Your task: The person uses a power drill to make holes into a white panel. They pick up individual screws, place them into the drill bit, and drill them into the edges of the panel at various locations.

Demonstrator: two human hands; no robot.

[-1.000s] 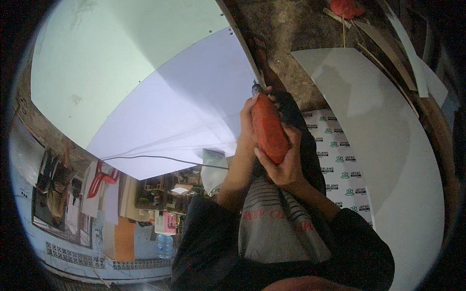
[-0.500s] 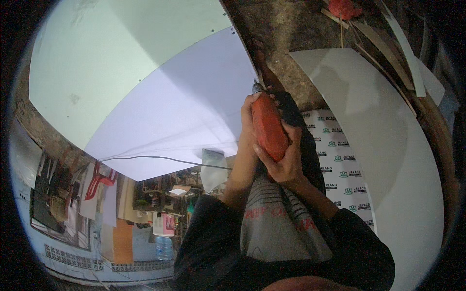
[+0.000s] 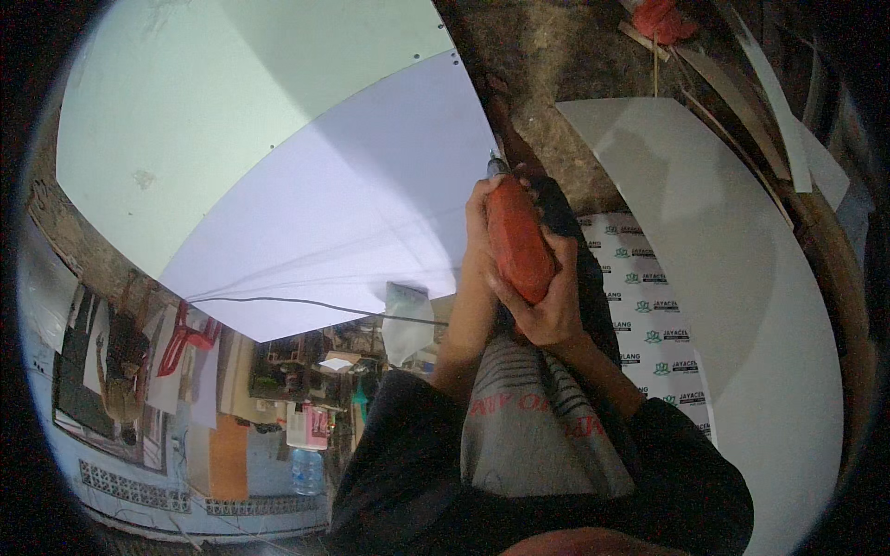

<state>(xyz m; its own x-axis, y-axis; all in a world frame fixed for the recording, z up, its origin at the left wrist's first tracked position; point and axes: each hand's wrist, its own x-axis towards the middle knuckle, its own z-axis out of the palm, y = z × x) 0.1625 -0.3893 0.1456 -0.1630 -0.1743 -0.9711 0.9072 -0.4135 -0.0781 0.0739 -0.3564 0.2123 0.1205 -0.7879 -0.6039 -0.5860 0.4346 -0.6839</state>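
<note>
A red power drill (image 3: pixel 521 243) with a dark chuck lies between both my hands, pointing away from me. My left hand (image 3: pixel 476 218) wraps its left side near the chuck. My right hand (image 3: pixel 554 310) is closed round its rear end. The bit's tip is over the right edge of a large pale panel, on its lavender section (image 3: pixel 371 176); whether it touches a screw I cannot make out. Small dark fastener dots mark the panel's edge farther up. A dark cable (image 3: pixel 306 303) runs across the panel's near part toward my left forearm.
A long grey-white sheet (image 3: pixel 769 306) curves along the right, beside a printed white sheet (image 3: pixel 649 306). Wood strips (image 3: pixel 742 102) and a red plastic bag (image 3: pixel 660 20) lie at the far right. A translucent bag (image 3: pixel 408 324) hangs near my left forearm. Shelves and a blue water jug (image 3: pixel 307 471) stand left.
The view has shifted slightly, so the panel's far edge appears a little farther right. Both hands keep their hold on the drill, its tip still by the panel's right edge.
</note>
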